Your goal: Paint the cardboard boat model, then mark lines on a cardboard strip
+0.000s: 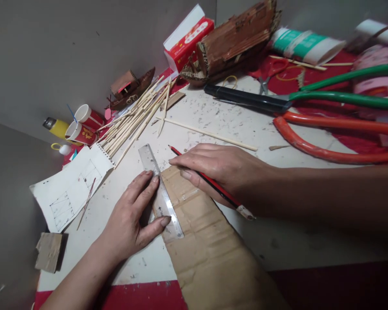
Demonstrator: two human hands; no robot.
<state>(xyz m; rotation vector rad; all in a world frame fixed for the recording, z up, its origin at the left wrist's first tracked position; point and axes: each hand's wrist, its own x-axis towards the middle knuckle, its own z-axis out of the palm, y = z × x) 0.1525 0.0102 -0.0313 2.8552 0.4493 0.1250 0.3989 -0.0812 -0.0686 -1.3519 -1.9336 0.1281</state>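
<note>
A clear ruler (163, 196) lies aslant along the end of a strip of brown corrugated cardboard (210, 245). My left hand (134, 217) pins the ruler down, fingertips near its upper part and thumb near its lower end. A red and black pencil (220, 191) is gripped in my right hand (213, 165), its sharpened tip pointing up and left, clear of the ruler. The fingers of that hand rest over the cardboard's upper edge. Left of the ruler, an open notebook (74, 185) shows pencil-drawn box shapes, with a thin reddish stick (87, 202) lying across the page.
Wooden sticks (139, 116) are heaped behind the notebook, near paper cups (80, 131) and a small model boat (129, 88). A larger brown model boat (236, 41) stands at the back. Big shears (291, 105) and red-handled scissors (270, 71) lie right. A wood block (48, 252) sits left.
</note>
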